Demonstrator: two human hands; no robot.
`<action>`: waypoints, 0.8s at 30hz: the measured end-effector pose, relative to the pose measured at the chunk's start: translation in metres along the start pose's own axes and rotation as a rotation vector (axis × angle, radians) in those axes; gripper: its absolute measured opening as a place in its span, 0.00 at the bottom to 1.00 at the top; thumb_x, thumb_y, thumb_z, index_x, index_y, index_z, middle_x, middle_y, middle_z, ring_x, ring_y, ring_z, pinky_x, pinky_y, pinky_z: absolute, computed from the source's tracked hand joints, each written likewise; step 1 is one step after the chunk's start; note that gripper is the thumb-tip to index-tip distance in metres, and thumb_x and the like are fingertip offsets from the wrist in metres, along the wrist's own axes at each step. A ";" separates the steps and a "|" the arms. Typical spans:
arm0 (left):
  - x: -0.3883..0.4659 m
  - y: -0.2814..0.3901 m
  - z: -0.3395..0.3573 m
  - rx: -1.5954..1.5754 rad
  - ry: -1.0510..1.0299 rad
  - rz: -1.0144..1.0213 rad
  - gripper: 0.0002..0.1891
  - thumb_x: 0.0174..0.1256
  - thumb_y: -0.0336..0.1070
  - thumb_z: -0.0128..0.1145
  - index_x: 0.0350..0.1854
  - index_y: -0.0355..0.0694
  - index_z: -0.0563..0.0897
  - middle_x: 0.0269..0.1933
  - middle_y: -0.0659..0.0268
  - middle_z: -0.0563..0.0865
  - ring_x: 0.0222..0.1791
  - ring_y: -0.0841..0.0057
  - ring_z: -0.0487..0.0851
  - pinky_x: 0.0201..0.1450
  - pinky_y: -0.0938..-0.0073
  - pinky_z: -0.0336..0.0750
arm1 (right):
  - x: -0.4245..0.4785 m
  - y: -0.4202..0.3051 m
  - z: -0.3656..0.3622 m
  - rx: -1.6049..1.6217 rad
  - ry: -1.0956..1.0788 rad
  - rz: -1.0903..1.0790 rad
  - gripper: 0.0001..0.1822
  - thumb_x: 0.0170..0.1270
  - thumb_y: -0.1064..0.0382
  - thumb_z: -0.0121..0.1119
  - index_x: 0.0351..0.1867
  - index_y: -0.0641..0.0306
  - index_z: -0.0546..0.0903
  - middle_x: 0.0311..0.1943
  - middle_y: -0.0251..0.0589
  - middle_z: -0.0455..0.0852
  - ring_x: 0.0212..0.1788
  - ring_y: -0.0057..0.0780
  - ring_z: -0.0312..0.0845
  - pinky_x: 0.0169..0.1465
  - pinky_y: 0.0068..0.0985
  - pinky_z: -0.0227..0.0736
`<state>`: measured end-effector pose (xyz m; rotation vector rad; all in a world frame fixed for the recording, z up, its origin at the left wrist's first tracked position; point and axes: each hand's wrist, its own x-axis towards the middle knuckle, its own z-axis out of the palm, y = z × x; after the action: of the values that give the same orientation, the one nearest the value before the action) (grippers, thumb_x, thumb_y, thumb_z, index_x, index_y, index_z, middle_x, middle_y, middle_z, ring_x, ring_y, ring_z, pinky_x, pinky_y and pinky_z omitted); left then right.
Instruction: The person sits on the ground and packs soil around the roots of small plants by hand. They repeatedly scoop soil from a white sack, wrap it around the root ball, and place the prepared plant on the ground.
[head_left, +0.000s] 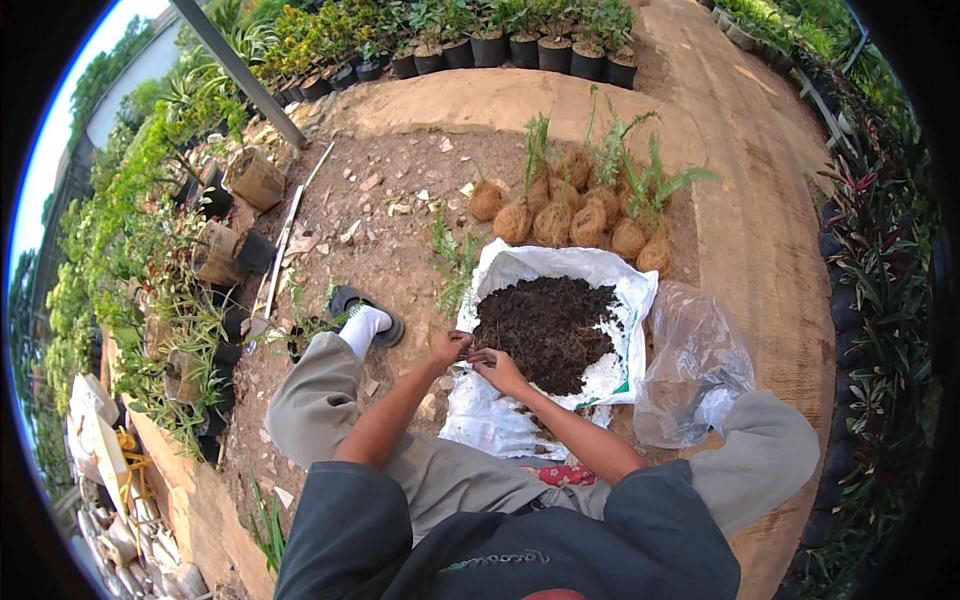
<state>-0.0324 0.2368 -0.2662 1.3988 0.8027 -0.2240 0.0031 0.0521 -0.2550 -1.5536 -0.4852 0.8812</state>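
Observation:
My left hand (450, 347) and my right hand (496, 369) meet at the near left edge of an open white woven sack (555, 259). Their fingers are bent and the fingertips nearly touch. Anything pinched between them is too small to make out. Dark soil (546, 322) with fine roots in it fills the sack, whose rim is rolled down. Green fern fronds (454, 262) lie just beyond my left hand, left of the sack; whether that hand holds their stems is unclear. Beyond the sack sit several fibre-wrapped root balls (553, 223), some with ferns growing from them.
Clear plastic sheeting (686, 360) lies right of the sack, by my right leg. A small fern in a dark pot (304, 330) stands near my left foot. Potted plants (487, 49) line the far side, with more along both sides. A metal post (240, 75) rises at left.

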 end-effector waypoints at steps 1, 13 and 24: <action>-0.001 0.005 -0.001 -0.051 0.024 0.032 0.10 0.71 0.31 0.61 0.47 0.28 0.85 0.35 0.61 0.89 0.30 0.78 0.87 0.34 0.76 0.82 | -0.001 -0.007 -0.003 -0.014 -0.019 -0.009 0.13 0.68 0.70 0.60 0.51 0.72 0.83 0.47 0.44 0.90 0.51 0.27 0.85 0.58 0.28 0.77; 0.006 0.072 -0.040 0.291 0.424 0.562 0.13 0.74 0.35 0.59 0.54 0.36 0.87 0.40 0.59 0.92 0.38 0.76 0.89 0.42 0.75 0.81 | 0.014 -0.015 -0.100 0.007 0.326 0.028 0.14 0.70 0.66 0.58 0.53 0.69 0.82 0.46 0.40 0.89 0.44 0.25 0.85 0.45 0.25 0.77; 0.021 0.196 -0.060 0.010 0.502 0.805 0.14 0.75 0.36 0.59 0.54 0.31 0.85 0.39 0.60 0.90 0.34 0.78 0.87 0.37 0.78 0.80 | 0.006 -0.016 -0.154 0.174 0.493 0.166 0.14 0.69 0.65 0.59 0.52 0.67 0.83 0.44 0.36 0.89 0.40 0.20 0.84 0.42 0.21 0.76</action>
<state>0.0750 0.3385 -0.1226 1.7023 0.5711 0.7692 0.1272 -0.0404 -0.2426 -1.5941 0.0739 0.6127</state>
